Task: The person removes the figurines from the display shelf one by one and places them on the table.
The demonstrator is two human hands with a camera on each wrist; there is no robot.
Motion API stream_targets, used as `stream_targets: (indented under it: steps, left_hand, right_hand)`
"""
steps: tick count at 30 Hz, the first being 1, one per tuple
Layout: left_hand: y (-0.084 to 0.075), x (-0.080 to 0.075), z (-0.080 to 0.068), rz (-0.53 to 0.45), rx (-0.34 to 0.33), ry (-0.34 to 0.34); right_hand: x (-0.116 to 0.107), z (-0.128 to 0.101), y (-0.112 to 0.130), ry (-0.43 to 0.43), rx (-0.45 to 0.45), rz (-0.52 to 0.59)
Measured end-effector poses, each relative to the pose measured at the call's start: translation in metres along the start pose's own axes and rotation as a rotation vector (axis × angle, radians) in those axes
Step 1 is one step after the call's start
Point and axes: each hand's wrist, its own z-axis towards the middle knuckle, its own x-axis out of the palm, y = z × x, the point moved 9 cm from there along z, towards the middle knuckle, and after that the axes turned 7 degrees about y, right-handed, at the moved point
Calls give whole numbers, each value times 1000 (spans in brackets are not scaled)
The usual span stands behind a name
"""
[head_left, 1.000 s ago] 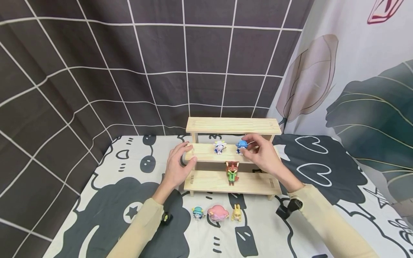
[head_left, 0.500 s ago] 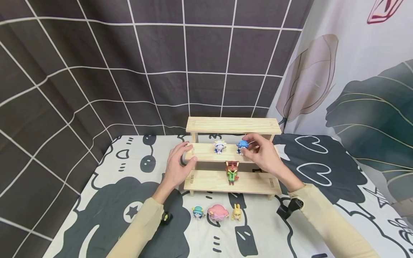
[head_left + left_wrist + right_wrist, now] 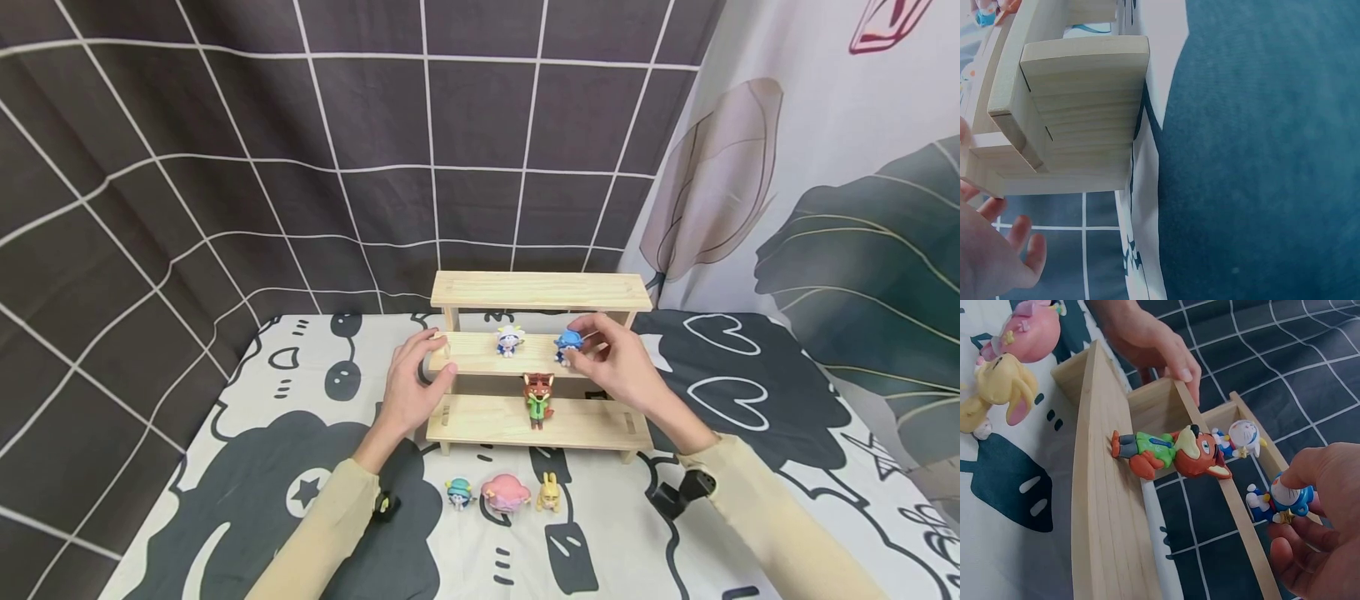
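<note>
My right hand (image 3: 615,362) pinches a blue-capped figurine (image 3: 567,344) between thumb and fingers, upright at the right part of the middle tier. In the right wrist view this figurine (image 3: 1282,499) shows a gold star on its front. My left hand (image 3: 412,387) holds the left end of the three-tier wooden shelf (image 3: 480,425), thumb at the front and fingers toward the back. On the same tier stands a white-capped figurine (image 3: 508,340), left of the blue one. A fox figurine (image 3: 537,402) in a green shirt stands on the lowest tier.
In front of the shelf, a teal-capped figurine (image 3: 459,493), a pink round figurine (image 3: 506,492) and a yellow rabbit figurine (image 3: 549,492) sit in a row on the patterned cloth (image 3: 420,575). Behind rises a dark gridded curtain (image 3: 480,200), with a leaf-print curtain (image 3: 720,183) at right.
My right hand has shifted slightly to the right along the middle tier with the blue-capped figurine. The left hand keeps its place at the shelf's end.
</note>
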Motion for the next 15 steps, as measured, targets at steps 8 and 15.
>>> stream_targets:
  steps: [8, 15]
  left_hand:
    - [1, 0, 0, -3, 3, -4]
    - [1, 0, 0, 0, 6, -3]
  right_hand:
    - [0, -9, 4, -1, -16, -2]
    - [-1, -16, 9, -2, -21, 10]
